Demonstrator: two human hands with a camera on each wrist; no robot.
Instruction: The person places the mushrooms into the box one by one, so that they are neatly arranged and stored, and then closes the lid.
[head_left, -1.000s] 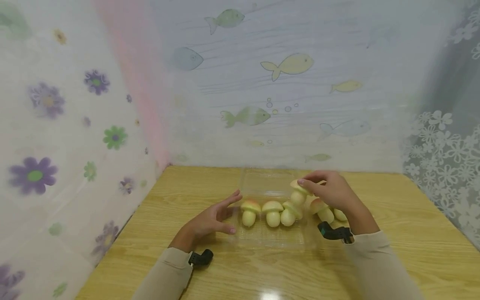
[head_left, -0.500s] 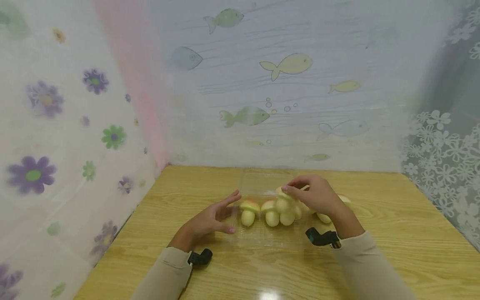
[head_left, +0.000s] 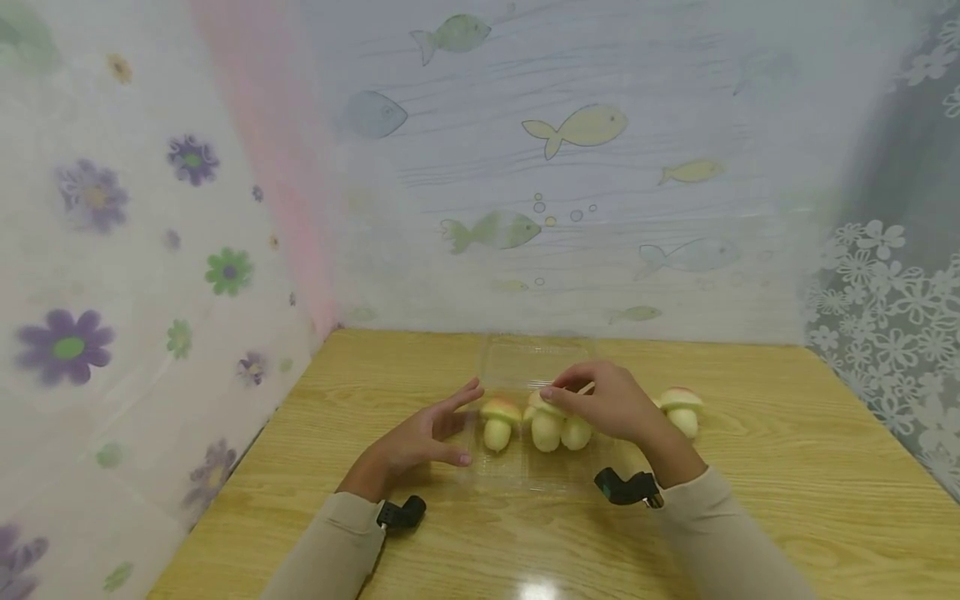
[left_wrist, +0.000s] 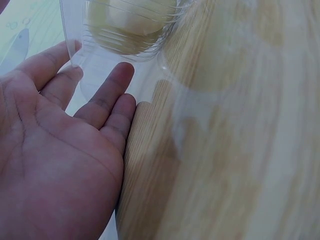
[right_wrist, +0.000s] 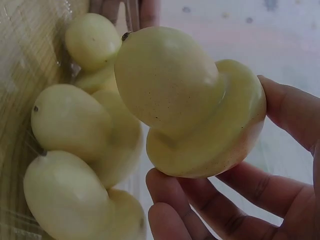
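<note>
In the head view, my right hand [head_left: 611, 404] pinches a pale yellow mushroom-shaped toy [head_left: 547, 429] by its reddish cap, over a clear plastic box [head_left: 555, 485]. The right wrist view shows the held mushroom [right_wrist: 167, 80] tilted, thumb on one side of the cap and fingers on the other. Below it sit three more mushrooms [right_wrist: 70, 117] in the box; in the head view one [head_left: 497, 429] is at the left and another [head_left: 576, 433] at the right. My left hand [left_wrist: 60, 145] has its fingers loosely extended beside the box's left wall; whether they touch it I cannot tell.
Another mushroom [head_left: 682, 408] stands on the wooden table [head_left: 787, 500] right of the box, partly behind the right wrist. The box's clear lid [head_left: 536, 358] lies folded back toward the fish-patterned wall [head_left: 480, 283]. Black wrist cameras [head_left: 626, 486] jut from both sleeves.
My right hand has carried the held mushroom leftward from the box's right side to over its middle and lowered it slightly. The left hand has stayed in place.
</note>
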